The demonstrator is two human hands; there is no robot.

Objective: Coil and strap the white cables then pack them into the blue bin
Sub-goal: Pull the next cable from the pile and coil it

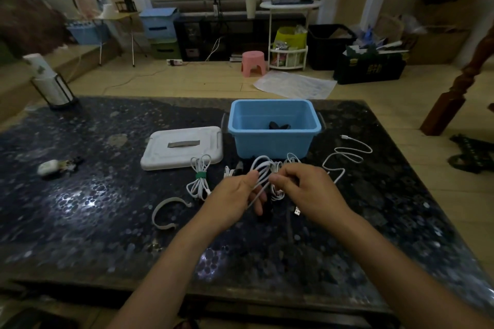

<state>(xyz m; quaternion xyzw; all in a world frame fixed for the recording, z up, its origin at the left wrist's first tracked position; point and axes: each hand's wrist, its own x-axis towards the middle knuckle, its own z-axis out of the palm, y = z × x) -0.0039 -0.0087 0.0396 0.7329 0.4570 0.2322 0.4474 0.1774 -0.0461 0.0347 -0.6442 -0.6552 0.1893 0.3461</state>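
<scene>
The white cable [260, 176] is held just above the table in front of the blue bin [275, 128], its loops gathered between the left hand [240, 192] and the right hand [302, 187], both closed on it. Coiling seems to be the step now; its tail [344, 155] lies loose to the right. Next it needs a strap, like the green one on the coiled cable [199, 177] at the left.

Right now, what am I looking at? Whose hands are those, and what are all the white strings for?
This one picture comes from a camera worn on a person's head, looking down at a dark table. The left hand and right hand are together holding a white cable, looping it into a coil. Beside them lies a coiled cable with a green strap, and a loose cable waits on the right. Behind is the open blue bin, with its white lid lying next to it.
</scene>
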